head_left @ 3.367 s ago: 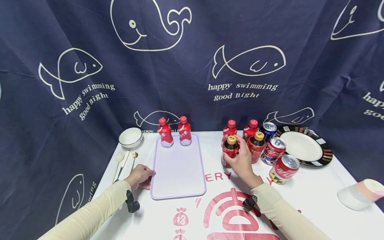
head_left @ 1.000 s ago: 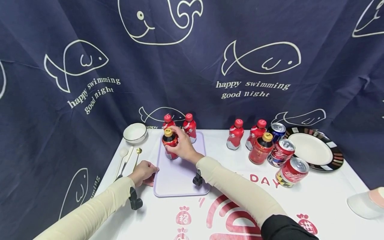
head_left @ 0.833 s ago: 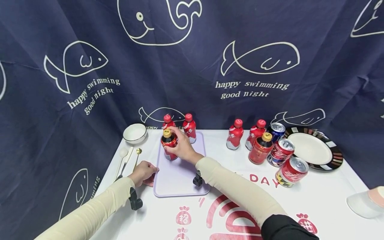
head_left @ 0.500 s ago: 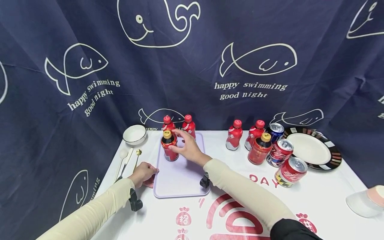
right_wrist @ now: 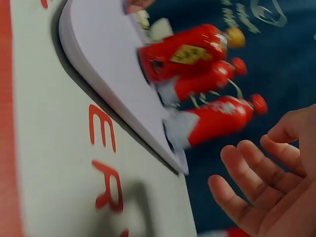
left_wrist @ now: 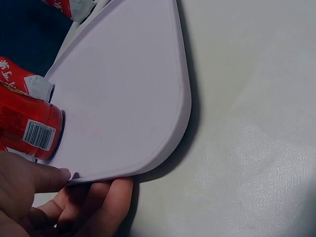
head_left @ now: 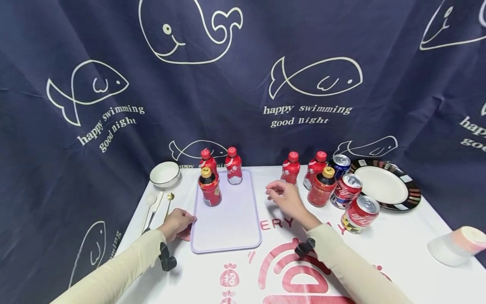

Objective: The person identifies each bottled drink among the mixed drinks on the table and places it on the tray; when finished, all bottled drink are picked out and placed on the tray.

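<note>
My left hand (head_left: 177, 223) pinches the left rim of a lilac tray (head_left: 228, 228); in the left wrist view the thumb (left_wrist: 49, 177) lies over the rim and the fingers curl below it. On the tray a gold-capped red bottle (head_left: 210, 188) stands upright in front of two red-capped bottles, one partly hidden (head_left: 208, 160) and one to its right (head_left: 233, 166). My right hand (head_left: 288, 200) hovers over the white cloth between tray and drinks, holding nothing. Its loosely bent fingers show in the right wrist view (right_wrist: 261, 182).
Two more red-capped bottles (head_left: 290, 169), another gold-capped bottle (head_left: 322, 188) and three cans (head_left: 360, 214) stand at right, beside a dark-rimmed plate (head_left: 381, 185). A bowl (head_left: 165, 174) and cutlery (head_left: 155, 207) lie left. A pink-lidded jar (head_left: 455, 247) sits far right.
My right hand has carried a gold-capped bottle from the right group to the tray, let go of it and drawn back right. The left hand has kept its hold on the rim.
</note>
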Action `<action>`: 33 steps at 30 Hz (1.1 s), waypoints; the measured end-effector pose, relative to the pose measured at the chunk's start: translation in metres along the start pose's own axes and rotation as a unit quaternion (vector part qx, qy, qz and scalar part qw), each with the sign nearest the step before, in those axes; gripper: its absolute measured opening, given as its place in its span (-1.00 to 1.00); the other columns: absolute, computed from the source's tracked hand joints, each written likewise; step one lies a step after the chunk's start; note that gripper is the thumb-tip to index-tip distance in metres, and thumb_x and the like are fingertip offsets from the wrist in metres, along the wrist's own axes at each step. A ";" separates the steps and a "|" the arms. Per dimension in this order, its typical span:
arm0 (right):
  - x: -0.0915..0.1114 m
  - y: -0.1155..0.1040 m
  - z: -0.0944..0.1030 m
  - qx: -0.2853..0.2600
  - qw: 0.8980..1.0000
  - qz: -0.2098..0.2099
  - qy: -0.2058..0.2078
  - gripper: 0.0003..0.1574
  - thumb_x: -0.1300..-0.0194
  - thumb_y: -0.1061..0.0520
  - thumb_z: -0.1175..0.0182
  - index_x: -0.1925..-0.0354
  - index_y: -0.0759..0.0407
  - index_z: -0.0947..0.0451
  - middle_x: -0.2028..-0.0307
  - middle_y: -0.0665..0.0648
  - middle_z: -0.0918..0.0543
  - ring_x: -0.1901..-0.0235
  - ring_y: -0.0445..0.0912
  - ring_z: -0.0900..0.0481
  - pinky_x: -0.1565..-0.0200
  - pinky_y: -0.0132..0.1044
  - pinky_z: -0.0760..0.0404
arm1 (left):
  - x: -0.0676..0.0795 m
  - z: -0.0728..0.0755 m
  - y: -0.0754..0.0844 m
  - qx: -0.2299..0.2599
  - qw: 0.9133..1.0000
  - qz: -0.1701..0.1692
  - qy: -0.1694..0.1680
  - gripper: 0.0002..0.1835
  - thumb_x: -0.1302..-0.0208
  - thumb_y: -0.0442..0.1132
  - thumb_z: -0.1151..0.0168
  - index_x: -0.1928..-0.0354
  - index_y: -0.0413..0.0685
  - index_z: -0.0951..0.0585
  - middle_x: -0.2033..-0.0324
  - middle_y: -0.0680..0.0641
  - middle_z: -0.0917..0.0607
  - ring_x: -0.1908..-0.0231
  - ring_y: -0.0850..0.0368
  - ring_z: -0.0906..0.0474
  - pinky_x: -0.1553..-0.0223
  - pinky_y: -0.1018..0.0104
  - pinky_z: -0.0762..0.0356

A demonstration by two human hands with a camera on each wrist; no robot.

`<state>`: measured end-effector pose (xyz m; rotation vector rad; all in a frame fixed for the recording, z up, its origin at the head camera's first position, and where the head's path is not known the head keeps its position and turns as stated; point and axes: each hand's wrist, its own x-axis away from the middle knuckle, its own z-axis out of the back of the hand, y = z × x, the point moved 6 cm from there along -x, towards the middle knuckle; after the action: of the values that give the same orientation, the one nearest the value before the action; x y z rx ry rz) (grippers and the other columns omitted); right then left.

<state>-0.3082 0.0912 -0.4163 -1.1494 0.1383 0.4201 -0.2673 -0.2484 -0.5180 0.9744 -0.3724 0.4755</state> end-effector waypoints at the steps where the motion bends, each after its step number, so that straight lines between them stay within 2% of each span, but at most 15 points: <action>1: 0.006 -0.002 0.008 -0.013 1.000 -0.016 0.002 -0.86 -0.17 0.40 -0.11 0.26 0.39 -0.55 0.40 0.36 -0.65 0.43 0.18 -0.64 0.41 -0.14 -0.69 | 0.000 0.001 -0.001 0.001 1.000 0.001 0.000 -0.84 -0.22 -0.26 -0.15 0.35 -0.24 -0.46 0.58 -0.12 -0.49 0.66 0.15 -0.47 0.62 0.24 -0.65; 3: 0.016 -0.001 0.022 -0.030 0.999 -0.036 0.013 -0.86 -0.19 0.40 -0.09 0.24 0.42 -0.53 0.37 0.42 -0.63 0.41 0.25 -0.62 0.40 -0.04 -0.68 | -0.001 0.001 -0.003 0.003 1.000 0.003 0.000 -0.84 -0.22 -0.26 -0.15 0.34 -0.24 -0.46 0.57 -0.12 -0.50 0.65 0.15 -0.48 0.61 0.24 -0.66; 5: 0.024 0.002 0.035 -0.048 0.998 -0.029 0.037 -0.85 -0.20 0.41 -0.08 0.24 0.43 -0.53 0.37 0.43 -0.63 0.42 0.26 -0.62 0.39 0.04 -0.66 | -0.002 0.002 -0.004 0.002 1.000 0.005 0.000 -0.84 -0.22 -0.26 -0.15 0.33 -0.24 -0.46 0.56 -0.13 -0.50 0.65 0.14 -0.48 0.60 0.24 -0.66; 7: 0.030 0.003 0.049 -0.063 0.995 0.000 0.081 -0.84 -0.18 0.44 -0.08 0.23 0.45 -0.52 0.38 0.45 -0.62 0.44 0.20 -0.63 0.43 -0.07 -0.68 | -0.001 0.002 -0.004 0.003 1.000 0.003 0.001 -0.84 -0.22 -0.26 -0.15 0.34 -0.24 -0.47 0.57 -0.12 -0.50 0.64 0.15 -0.48 0.60 0.24 -0.66; 9: 0.034 0.006 0.063 -0.072 0.987 0.035 0.139 -0.80 -0.15 0.45 -0.10 0.20 0.43 -0.52 0.38 0.42 -0.62 0.47 0.07 -0.64 0.46 -0.24 -0.69 | -0.001 0.002 -0.004 0.004 1.000 0.002 0.001 -0.84 -0.22 -0.25 -0.15 0.34 -0.24 -0.47 0.57 -0.12 -0.50 0.65 0.15 -0.48 0.60 0.24 -0.66; 11: 0.038 0.011 0.079 -0.059 0.973 0.063 0.213 -0.78 -0.13 0.43 -0.13 0.18 0.39 -0.54 0.36 0.38 -0.64 0.47 -0.10 -0.63 0.47 -0.43 -0.65 | -0.001 0.002 -0.004 0.004 1.000 0.000 0.002 -0.84 -0.22 -0.25 -0.15 0.34 -0.24 -0.47 0.58 -0.12 -0.51 0.65 0.15 -0.47 0.61 0.24 -0.66; 14: 0.044 0.018 0.099 0.007 0.944 0.079 0.320 -0.75 -0.13 0.33 -0.18 0.16 0.24 -0.57 0.32 0.21 -0.67 0.42 -0.26 -0.57 0.44 -0.61 -0.53 | 0.000 0.002 -0.003 0.004 1.000 0.001 0.007 -0.84 -0.22 -0.25 -0.16 0.34 -0.24 -0.47 0.58 -0.12 -0.51 0.66 0.15 -0.47 0.62 0.25 -0.65; 16: 0.048 0.019 0.109 0.054 0.923 0.082 0.371 -0.72 -0.12 0.28 -0.19 0.14 0.20 -0.58 0.25 0.14 -0.66 0.32 -0.21 -0.56 0.35 -0.62 -0.48 | 0.001 0.001 -0.003 0.003 1.000 0.001 0.007 -0.84 -0.22 -0.26 -0.16 0.35 -0.24 -0.47 0.58 -0.12 -0.51 0.66 0.15 -0.47 0.62 0.25 -0.65; 18: 0.050 0.020 0.116 0.091 0.908 0.082 0.401 -0.65 -0.09 0.25 -0.19 0.09 0.17 -0.56 0.18 0.10 -0.61 0.22 -0.11 -0.53 0.25 -0.56 -0.48 | 0.002 0.001 -0.003 0.004 1.000 0.001 0.006 -0.84 -0.21 -0.26 -0.16 0.35 -0.24 -0.47 0.58 -0.12 -0.51 0.65 0.15 -0.47 0.62 0.25 -0.65; 20: 0.051 0.022 0.121 0.108 0.902 0.080 0.411 -0.56 -0.06 0.26 -0.19 0.02 0.19 -0.51 0.08 0.14 -0.54 0.13 -0.01 -0.49 0.09 -0.48 -0.49 | 0.004 0.000 -0.002 0.005 1.000 0.000 0.004 -0.85 -0.21 -0.26 -0.16 0.35 -0.24 -0.47 0.58 -0.12 -0.51 0.65 0.15 -0.47 0.62 0.25 -0.65; 22: 0.050 0.026 0.123 0.126 0.902 0.058 0.409 -0.47 -0.04 0.23 -0.19 -0.06 0.16 -0.44 0.00 0.17 -0.46 0.03 0.01 -0.44 -0.04 -0.38 -0.46 | 0.005 0.000 -0.001 0.005 1.000 -0.001 0.003 -0.85 -0.21 -0.27 -0.15 0.35 -0.25 -0.47 0.58 -0.12 -0.51 0.64 0.15 -0.47 0.62 0.25 -0.65; 25: 0.045 0.036 0.123 0.133 0.912 0.006 0.387 -0.35 -0.06 0.17 -0.23 -0.16 0.11 -0.33 -0.06 0.20 -0.40 -0.03 0.02 -0.40 -0.08 -0.19 -0.45 | 0.006 0.001 0.001 0.005 1.000 0.000 0.007 -0.85 -0.21 -0.26 -0.16 0.35 -0.24 -0.47 0.58 -0.12 -0.50 0.65 0.15 -0.47 0.62 0.25 -0.65; 28: 0.041 0.046 0.123 0.143 0.916 -0.039 0.372 -0.27 -0.07 0.12 -0.25 -0.22 0.09 -0.27 -0.09 0.21 -0.40 -0.08 0.04 -0.37 -0.11 -0.07 -0.39 | 0.006 0.001 0.002 0.005 1.000 0.000 0.008 -0.85 -0.21 -0.26 -0.16 0.35 -0.24 -0.48 0.58 -0.11 -0.50 0.65 0.15 -0.47 0.62 0.25 -0.65; 33: 0.037 0.054 0.122 0.145 0.918 -0.058 0.364 -0.20 -0.02 0.12 -0.31 -0.23 0.14 -0.26 -0.12 0.23 -0.41 -0.13 0.08 -0.34 -0.17 0.02 -0.32 | 0.006 0.001 0.003 0.005 1.000 -0.002 0.008 -0.85 -0.20 -0.26 -0.17 0.35 -0.24 -0.48 0.58 -0.10 -0.51 0.65 0.16 -0.47 0.63 0.27 -0.64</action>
<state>-0.3084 0.2289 -0.4239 -0.9637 0.7551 -0.1528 -0.2637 -0.2469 -0.5124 0.9811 -0.3544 0.4818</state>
